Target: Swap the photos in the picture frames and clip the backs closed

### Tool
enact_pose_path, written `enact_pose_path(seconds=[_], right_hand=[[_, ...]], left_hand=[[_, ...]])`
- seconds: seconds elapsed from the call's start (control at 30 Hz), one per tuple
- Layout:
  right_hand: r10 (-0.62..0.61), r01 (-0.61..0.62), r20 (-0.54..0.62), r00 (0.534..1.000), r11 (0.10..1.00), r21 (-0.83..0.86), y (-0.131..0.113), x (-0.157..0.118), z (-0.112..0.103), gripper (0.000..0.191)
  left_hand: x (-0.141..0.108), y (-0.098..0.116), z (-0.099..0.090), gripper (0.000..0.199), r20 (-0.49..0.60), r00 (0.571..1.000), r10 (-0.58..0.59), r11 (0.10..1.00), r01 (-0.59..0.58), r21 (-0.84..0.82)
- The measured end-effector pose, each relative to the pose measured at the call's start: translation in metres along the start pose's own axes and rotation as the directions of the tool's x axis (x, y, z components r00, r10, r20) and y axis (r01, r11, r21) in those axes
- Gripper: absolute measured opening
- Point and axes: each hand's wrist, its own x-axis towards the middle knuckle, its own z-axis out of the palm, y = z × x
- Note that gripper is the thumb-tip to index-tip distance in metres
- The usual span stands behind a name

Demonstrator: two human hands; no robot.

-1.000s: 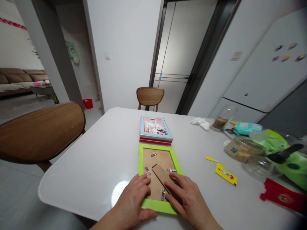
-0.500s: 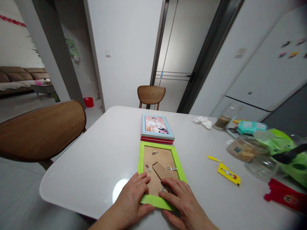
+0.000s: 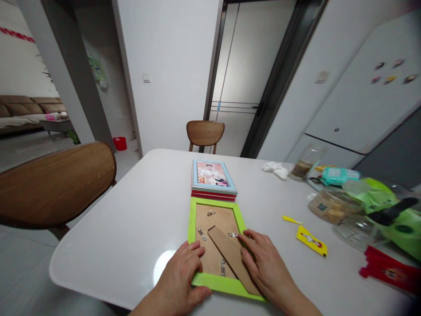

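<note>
A photo frame [image 3: 192, 226] with a lime-green border lies face down on the white table, its brown backboard [image 3: 210, 254] upward. Several metal turn clips are fixed around the board, and a brown stand leg [image 3: 226, 254] slants across it. My left hand [image 3: 179, 274] grips the frame's lower left corner, fingers over the side and thumb along the bottom edge. At the right side, my right hand [image 3: 266, 265] has its fingers stretched out. Its index fingertip touches the right metal clip [image 3: 233, 235], while the rest of the hand covers part of the stand and border.
Stacked photo frames [image 3: 213, 177] lie just beyond. Right of them are a crumpled tissue [image 3: 275, 169], a glass [image 3: 304, 164], a food container [image 3: 333, 205], a yellow packet [image 3: 312, 240] and a red wrapper [image 3: 391, 272]. Wooden chairs [image 3: 55, 184] stand at the left and far side.
My right hand has moved from the bottom clip up and right to the right-hand clip. The bottom clip now points more upright. My left hand stays at the corner.
</note>
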Motion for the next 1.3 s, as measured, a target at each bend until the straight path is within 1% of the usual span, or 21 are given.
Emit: enact_pose_path(seconds=[0.03, 0.1, 0.3, 0.37, 0.47, 0.6, 0.73, 0.87, 1.0, 1.07, 1.2, 1.23, 1.3], right_hand=[[0.034, -0.034, 0.016, 0.999, 0.999, -0.018, 0.001, 0.003, 0.001, 0.033], [0.062, -0.06, 0.042, 0.997, 0.998, -0.035, 0.001, 0.008, 0.002, 0.034], [0.054, -0.052, 0.099, 0.994, 0.998, -0.024, -0.004, 0.01, 0.001, 0.034], [0.067, -0.068, 0.097, 0.993, 0.998, 0.004, -0.002, 0.011, 0.003, 0.034], [0.127, -0.132, 0.075, 0.989, 0.989, 0.06, 0.003, 0.016, 0.005, 0.032], [0.215, -0.217, 0.032, 0.976, 0.962, 0.166, 0.005, 0.023, 0.007, 0.026], [0.283, -0.278, 0.017, 0.959, 0.93, 0.242, 0.006, 0.026, 0.008, 0.019], [0.298, -0.287, -0.004, 0.955, 0.922, 0.259, 0.006, 0.027, 0.011, 0.015], [0.27, -0.258, -0.013, 0.963, 0.93, 0.263, 0.006, 0.026, 0.011, 0.015], [0.26, -0.244, -0.016, 0.965, 0.925, 0.292, 0.008, 0.025, 0.009, 0.016], [0.294, -0.268, -0.026, 0.955, 0.901, 0.34, 0.012, 0.023, 0.001, 0.021], [0.288, -0.259, -0.04, 0.957, 0.906, 0.334, 0.011, 0.023, -0.001, 0.021], [0.238, -0.208, -0.062, 0.969, 0.928, 0.31, 0.003, 0.025, -0.002, 0.022]], left_hand=[[0.0, 0.001, 0.0, 0.024, 0.006, 1.0, -0.003, 1.0, 0.003, 0.006], [0.001, 0.001, -0.001, 0.024, 0.016, 1.0, -0.005, 1.0, 0.005, 0.017], [0.002, 0.001, -0.001, 0.025, 0.011, 1.0, -0.004, 0.999, 0.004, 0.036], [0.002, 0.001, 0.0, 0.024, 0.002, 1.0, -0.008, 0.999, 0.008, 0.031], [0.001, 0.001, 0.001, 0.022, -0.008, 1.0, 0.003, 1.0, -0.003, 0.024], [0.001, 0.0, 0.001, 0.022, -0.007, 1.0, 0.019, 0.999, -0.018, 0.027], [0.002, 0.002, -0.001, 0.021, 0.012, 1.0, 0.001, 1.0, -0.002, 0.027], [0.002, 0.002, -0.001, 0.022, 0.025, 1.0, -0.007, 1.0, 0.006, 0.022], [0.0, 0.0, 0.0, 0.024, 0.0, 1.0, -0.008, 1.0, 0.008, 0.009], [0.0, -0.001, 0.001, 0.024, -0.005, 1.0, -0.007, 1.0, 0.007, -0.004], [-0.001, -0.001, 0.002, 0.024, -0.014, 1.0, -0.01, 0.999, 0.01, -0.036], [-0.001, -0.001, 0.002, 0.023, -0.018, 1.0, -0.011, 0.999, 0.01, -0.042], [-0.002, -0.001, 0.002, 0.022, -0.024, 1.0, -0.007, 0.999, 0.006, -0.051]])
